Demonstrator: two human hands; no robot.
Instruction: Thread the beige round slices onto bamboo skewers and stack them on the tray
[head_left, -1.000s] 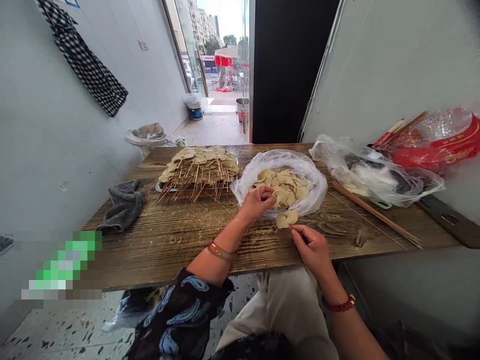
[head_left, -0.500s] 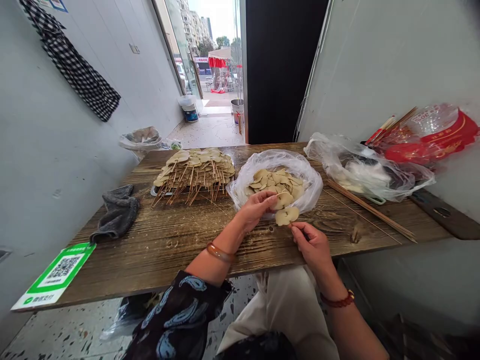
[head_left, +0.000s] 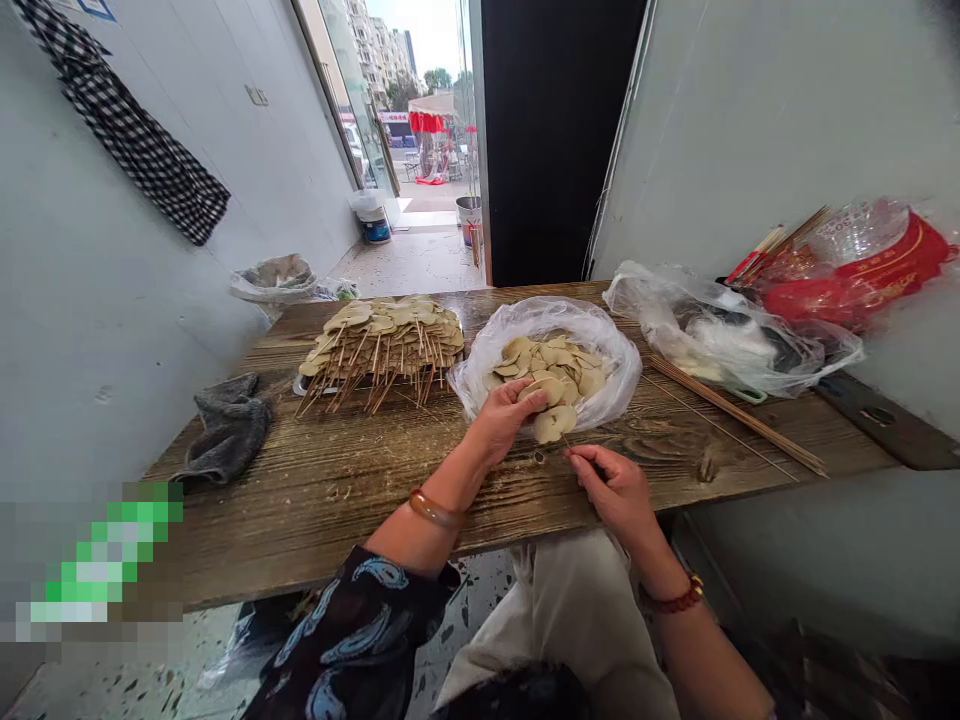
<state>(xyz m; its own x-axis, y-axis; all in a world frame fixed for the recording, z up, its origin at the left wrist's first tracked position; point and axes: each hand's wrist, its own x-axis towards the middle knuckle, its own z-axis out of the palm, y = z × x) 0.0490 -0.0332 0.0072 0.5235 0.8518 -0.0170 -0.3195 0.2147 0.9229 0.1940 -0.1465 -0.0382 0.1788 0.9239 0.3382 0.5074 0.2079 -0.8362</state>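
Observation:
Over the front rim of a clear plastic bag [head_left: 480,350], my left hand [head_left: 501,422] pinches a thin, pale yellow slice that looks like potato [head_left: 547,388]. Just below it, another pale slice [head_left: 556,424] sits at the tip of a thin wooden skewer [head_left: 568,441]. The skewer's lower end is between the thumb and fingers of my right hand [head_left: 616,488], which is closed. A heap of loose slices [head_left: 559,355] fills the bag. To its left, many skewered slices [head_left: 397,325] lie stacked, their sticks pointing toward me; the tray under them is mostly hidden.
Bare skewers [head_left: 739,415] lie on the wooden table [head_left: 360,500] at right. Beyond them are a crumpled plastic bag [head_left: 720,335], a red package [head_left: 862,280] and a dark flat-handled object [head_left: 862,415]. A grey cloth [head_left: 229,430] rests at left, near a blurred green card [head_left: 105,560].
My right hand has moved slightly left with the skewer, and its slice now sits closer beneath my left hand. The camera view has shifted a little.

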